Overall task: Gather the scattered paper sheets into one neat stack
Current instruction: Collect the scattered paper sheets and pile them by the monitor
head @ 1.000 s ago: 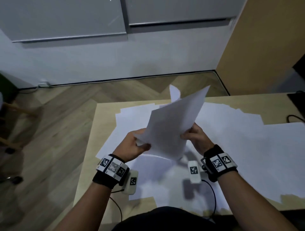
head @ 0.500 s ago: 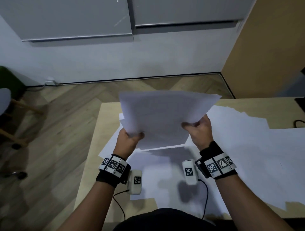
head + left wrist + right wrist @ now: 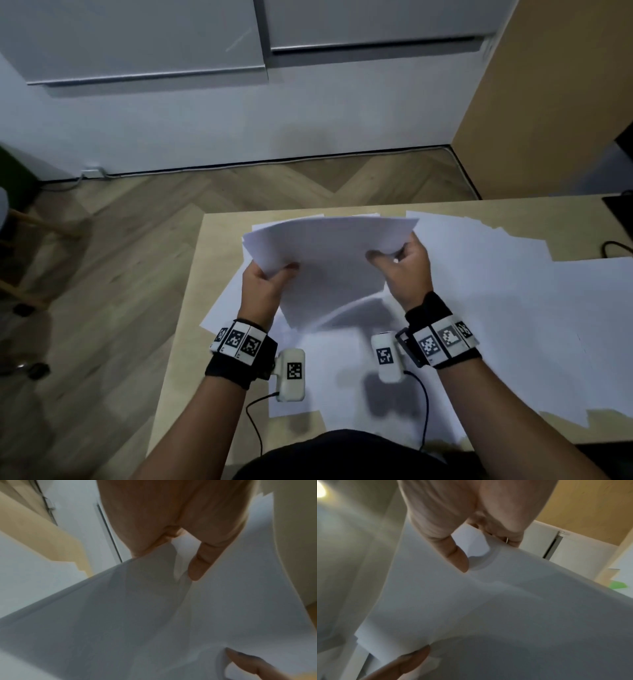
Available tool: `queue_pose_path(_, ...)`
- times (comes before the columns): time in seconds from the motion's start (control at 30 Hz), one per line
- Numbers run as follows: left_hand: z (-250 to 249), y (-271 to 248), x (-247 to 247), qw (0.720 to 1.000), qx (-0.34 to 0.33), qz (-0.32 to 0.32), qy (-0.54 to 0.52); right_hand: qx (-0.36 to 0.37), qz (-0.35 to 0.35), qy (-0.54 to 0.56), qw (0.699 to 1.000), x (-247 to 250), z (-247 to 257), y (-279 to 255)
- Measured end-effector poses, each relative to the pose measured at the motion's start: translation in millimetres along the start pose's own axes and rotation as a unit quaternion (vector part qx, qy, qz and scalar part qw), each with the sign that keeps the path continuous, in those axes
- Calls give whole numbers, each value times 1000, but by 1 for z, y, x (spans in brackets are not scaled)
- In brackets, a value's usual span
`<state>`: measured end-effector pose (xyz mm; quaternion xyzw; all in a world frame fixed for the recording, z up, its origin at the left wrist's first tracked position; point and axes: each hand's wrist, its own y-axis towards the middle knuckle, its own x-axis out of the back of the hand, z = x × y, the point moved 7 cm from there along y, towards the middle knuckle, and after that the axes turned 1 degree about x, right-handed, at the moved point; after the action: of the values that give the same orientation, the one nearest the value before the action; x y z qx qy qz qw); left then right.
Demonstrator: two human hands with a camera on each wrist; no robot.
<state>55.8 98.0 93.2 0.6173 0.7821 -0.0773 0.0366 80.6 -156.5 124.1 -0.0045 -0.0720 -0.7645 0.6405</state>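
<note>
Wooden table point(image 3: 191, 291) strewn with loose sheets point(image 3: 513, 308), left hand point(image 3: 263, 287) and right hand point(image 3: 404, 270) pinching paper bundle point(image 3: 329, 260) aloft

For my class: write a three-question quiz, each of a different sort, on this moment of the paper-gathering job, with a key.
1. True or false: the held bundle of sheets lies flat on the table.
2. Multiple choice: which hands hold the bundle? A) only the left hand B) only the right hand C) both hands, one at each side.
3. Fill in: the loose sheets on the table to the person's right are ___ gathered.

Key
1. False: it is lifted clear of the table and bows between the hands.
2. C: each thumb presses on top of the paper with fingers under it.
3. Not yet: they lie spread and overlapping.
</note>
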Motion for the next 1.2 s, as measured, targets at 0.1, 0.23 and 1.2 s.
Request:
queue_pose_path(0.1, -7, 3, 4, 999, -32, 12, -4, 30, -23, 34, 999, 6, 5, -1)
queue_pose_path(0.23, 27, 5, -1, 995, 1, 48, 89, -50, 7, -20, 998, -2, -44, -2)
queue_pose_path(1.2, 153, 14, 72, 894, 278, -7, 350, -257, 51, -110, 959, 4, -161, -52)
